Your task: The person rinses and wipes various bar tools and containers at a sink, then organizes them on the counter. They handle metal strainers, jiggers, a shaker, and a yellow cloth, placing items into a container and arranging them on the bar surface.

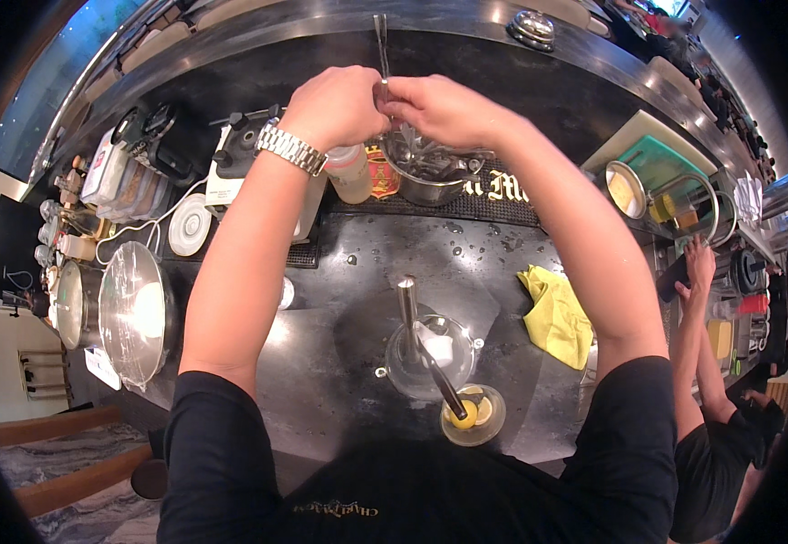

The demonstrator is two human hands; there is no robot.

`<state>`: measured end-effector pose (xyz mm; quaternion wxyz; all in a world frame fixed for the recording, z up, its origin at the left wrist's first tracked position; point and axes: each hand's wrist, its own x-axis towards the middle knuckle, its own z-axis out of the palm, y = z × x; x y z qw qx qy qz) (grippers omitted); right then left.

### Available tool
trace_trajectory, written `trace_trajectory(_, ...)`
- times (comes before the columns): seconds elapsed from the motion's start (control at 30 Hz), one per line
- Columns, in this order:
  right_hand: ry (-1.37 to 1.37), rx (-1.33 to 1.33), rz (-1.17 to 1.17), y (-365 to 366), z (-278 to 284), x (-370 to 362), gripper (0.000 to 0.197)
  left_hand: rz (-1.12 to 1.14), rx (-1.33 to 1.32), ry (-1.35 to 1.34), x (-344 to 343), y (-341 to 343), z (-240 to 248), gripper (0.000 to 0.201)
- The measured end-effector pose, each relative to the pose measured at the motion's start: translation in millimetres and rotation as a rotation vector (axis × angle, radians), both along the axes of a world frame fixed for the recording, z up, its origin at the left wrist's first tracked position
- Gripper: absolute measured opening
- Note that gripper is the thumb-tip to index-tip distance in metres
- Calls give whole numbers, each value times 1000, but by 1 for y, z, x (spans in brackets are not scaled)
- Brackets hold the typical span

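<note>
At the far side of the counter, my left hand (pixel 344 104) and my right hand (pixel 439 107) come together, both closed. Between them a long thin metal utensil (pixel 382 45) stands upright, its upper end looking forked. My right fingers pinch it; what my left fingers grip is hidden behind the knuckles. Just beneath my right hand sits a metal container (pixel 435 190) filled with metal bar tools. A cloudy plastic bottle or cup (pixel 350 174) stands beside it. Nearer me are a clear glass vessel (pixel 398 381) with ice and metal tools, and a small glass (pixel 492 430) with cut lemon (pixel 463 415).
A yellow cloth (pixel 557 317) lies right of the ice vessel. At left stand a film-wrapped round container (pixel 133 317), a white lid (pixel 190 225) and a white appliance (pixel 227 177). Another person's hands (pixel 697 267) work at the right. A silver bell (pixel 531 29) sits on the ledge.
</note>
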<state>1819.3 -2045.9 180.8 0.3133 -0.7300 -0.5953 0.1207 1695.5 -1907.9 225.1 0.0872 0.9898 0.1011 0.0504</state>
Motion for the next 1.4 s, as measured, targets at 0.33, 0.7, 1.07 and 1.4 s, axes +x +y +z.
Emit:
trace_trajectory(0.33,-225,-611,-455,-112,-13,58,84,43,151,-243,-36,-29,14,48)
trace_trajectory(0.7,-334,88,-254,-16,4,24,26,25,424,-143,-2,-47,1,40)
trace_trajectory(1.07,-306,-314,-327,-87,-34,37,36,-156,326,-149,-10,-32,-19,44)
trace_trajectory(1.4,25,-12,-826,-42,-82,66,55,-11,226,29,22,1,-26,30)
